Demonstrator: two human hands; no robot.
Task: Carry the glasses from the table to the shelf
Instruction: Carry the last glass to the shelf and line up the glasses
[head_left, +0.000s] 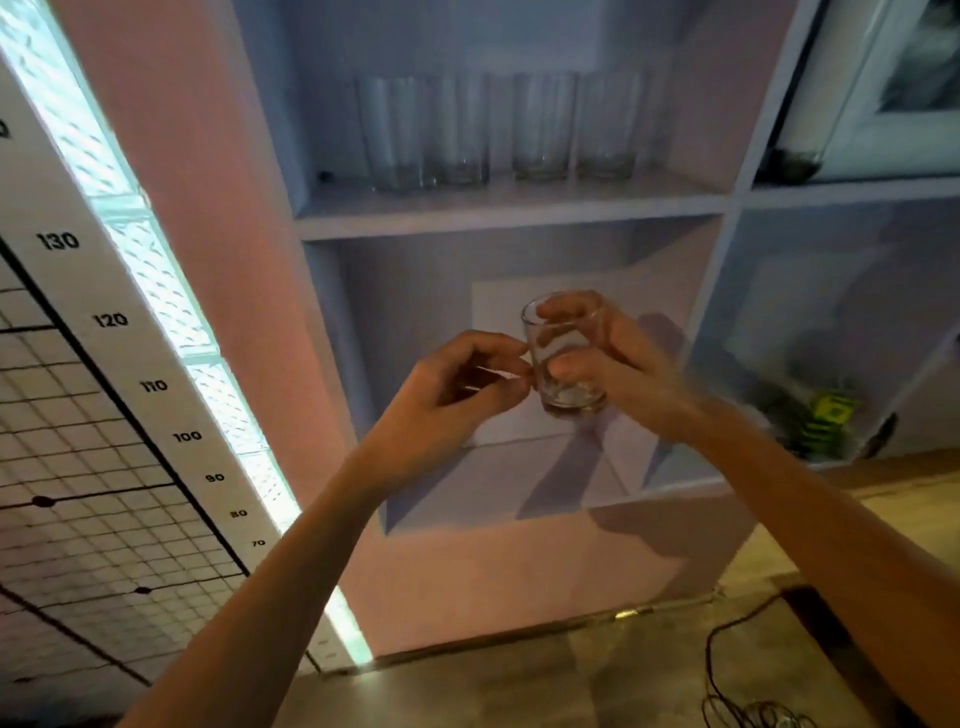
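My right hand (618, 364) grips a small clear glass (566, 358) upright in front of the lower compartment of a pale shelf unit (509, 223). My left hand (462, 384) is beside the glass on its left, fingers curled, fingertips at or near its side; I cannot tell if they touch. On the upper shelf board, several tall clear glasses (498, 130) stand in a row. The table is out of view.
A white panel with a black grid and height numbers (104, 415) leans at the left beside a lit glass-block strip (171, 312). The right compartments hold a plant pot (795, 161) and green items (826, 415). A black cable (727, 675) lies on the floor.
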